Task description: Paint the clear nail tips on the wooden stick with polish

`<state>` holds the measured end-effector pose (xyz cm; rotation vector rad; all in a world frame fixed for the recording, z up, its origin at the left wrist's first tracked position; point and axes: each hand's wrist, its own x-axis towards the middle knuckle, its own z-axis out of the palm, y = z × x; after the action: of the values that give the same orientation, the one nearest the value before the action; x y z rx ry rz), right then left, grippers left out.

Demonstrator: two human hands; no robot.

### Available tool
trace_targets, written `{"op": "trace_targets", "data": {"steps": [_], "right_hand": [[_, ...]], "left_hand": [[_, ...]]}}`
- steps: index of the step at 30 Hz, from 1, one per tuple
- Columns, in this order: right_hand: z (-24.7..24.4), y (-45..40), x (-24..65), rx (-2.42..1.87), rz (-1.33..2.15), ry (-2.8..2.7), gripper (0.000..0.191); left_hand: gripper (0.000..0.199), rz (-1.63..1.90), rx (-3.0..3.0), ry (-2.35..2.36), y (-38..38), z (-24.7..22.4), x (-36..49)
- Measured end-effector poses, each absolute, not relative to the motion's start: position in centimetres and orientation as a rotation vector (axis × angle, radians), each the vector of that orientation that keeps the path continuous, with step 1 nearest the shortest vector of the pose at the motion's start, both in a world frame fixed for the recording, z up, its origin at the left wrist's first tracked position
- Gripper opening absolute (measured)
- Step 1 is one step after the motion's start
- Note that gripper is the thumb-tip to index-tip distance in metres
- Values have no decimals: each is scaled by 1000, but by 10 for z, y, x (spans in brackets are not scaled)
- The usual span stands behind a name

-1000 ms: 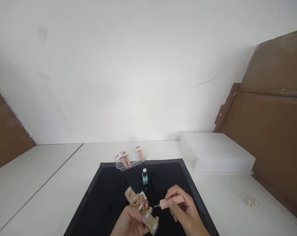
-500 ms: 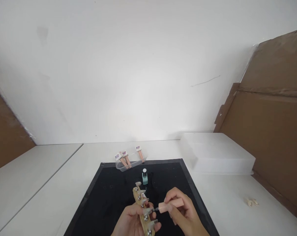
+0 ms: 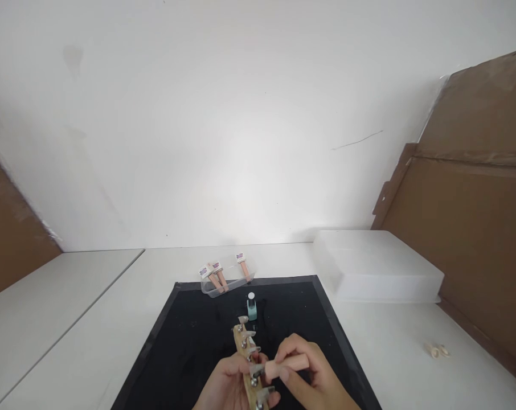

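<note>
Head view | left hand (image 3: 228, 380) wraps wooden strip (image 3: 241, 337) bearing clear nail tips, strip running above and below its grip | right hand (image 3: 313, 373) pinches pink-handled brush (image 3: 294, 363), its end at one tip

Slanted pink-handled brush (image 3: 287, 366) at one clear tip (image 3: 255, 370) on tilted wooden strip (image 3: 251, 394).

The left hand (image 3: 229, 382) holds a wooden strip (image 3: 242, 343) with clear nail tips on metal knobs. The right hand (image 3: 311, 377) pinches a pink brush handle (image 3: 287, 366), its end at one tip. Beyond them, a green bottle (image 3: 252, 310) stands upright on the black mat (image 3: 189, 341); a clear tray (image 3: 216, 292) sits at far left.
</note>
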<state>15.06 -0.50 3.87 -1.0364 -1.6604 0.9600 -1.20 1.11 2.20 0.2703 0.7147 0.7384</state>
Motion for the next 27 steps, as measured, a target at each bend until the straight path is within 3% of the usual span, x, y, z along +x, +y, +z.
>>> {"op": "trace_targets", "data": {"steps": [12,22,27], "right_hand": [[25,2,158,-1074,773,-1645,15],[40,-7,148,-945,953,-1636,11],[34,-3,150,-1063,848,-1703,10]], "left_hand": [[15,753,290,741,10,21,-13],[12,734,309,770,11,21,-11],[13,763,326,776,9,27,-9]]}}
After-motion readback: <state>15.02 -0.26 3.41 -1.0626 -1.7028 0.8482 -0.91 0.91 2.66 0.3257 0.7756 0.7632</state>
